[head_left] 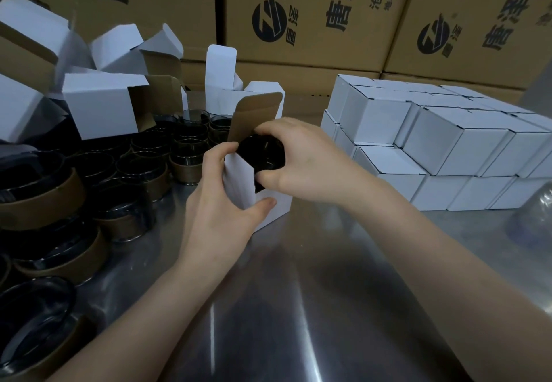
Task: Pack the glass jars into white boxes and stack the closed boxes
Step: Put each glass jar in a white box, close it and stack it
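Glossy dark glass jar (263, 154), matt white cardboard box (268, 205), brushed metal table (298, 292).

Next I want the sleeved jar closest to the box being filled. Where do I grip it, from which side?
Grip the jar around its glass top, above the brown sleeve, coming down from above and from the right. It stands upright, and other jars crowd its left and far sides, while the table on its near right is bare, so fingers likely fit there.

Head view looks down, close over table (298, 292).
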{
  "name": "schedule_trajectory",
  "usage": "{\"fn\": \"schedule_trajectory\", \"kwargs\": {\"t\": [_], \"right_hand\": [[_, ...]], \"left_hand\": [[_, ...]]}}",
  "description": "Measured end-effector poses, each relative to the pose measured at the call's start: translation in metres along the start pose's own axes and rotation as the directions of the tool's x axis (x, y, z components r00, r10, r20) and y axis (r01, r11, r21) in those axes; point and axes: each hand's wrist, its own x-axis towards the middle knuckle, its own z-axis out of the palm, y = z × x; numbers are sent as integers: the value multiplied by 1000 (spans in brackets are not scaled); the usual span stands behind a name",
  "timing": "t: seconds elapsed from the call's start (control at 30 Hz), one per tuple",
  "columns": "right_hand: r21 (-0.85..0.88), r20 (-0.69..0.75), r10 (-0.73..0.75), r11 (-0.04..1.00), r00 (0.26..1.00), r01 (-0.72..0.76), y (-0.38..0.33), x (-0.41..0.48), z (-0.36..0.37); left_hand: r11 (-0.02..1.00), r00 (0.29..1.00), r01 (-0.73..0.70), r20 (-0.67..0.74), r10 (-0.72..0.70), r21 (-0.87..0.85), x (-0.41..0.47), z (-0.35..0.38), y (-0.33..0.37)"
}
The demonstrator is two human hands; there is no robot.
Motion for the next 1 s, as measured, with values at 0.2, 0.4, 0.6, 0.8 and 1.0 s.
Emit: {"fn": "schedule_trajectory", "kwargs": {"t": [0.2, 0.4, 0.6, 0.8, 1.0], "right_hand": [[-14, 128, -24, 1000, 992, 25, -7, 9, -9], [-177, 185, -27, 982, 982, 60, -11, 18, -15], [-281, 250, 42, 959, 967, 32, -12, 24, -12], [-273, 340, 129, 961, 932, -34, -12, 35, -11], [-323, 428, 194, 945, 883, -51, -16, 43, -11]], "left_hand": [[1000, 1000, -10, 6, 10, 23, 0, 0, -2], [1000, 1000, -9, 2, 9, 13, 1, 0, -2], [1000, 1000, -12, 6, 12, 13, 2, 0, -3], [1000, 1000, -9, -5, 9, 22, 2, -1, -4], [999, 1000, -19, -6, 20, 49, 2, 0, -4]]}}
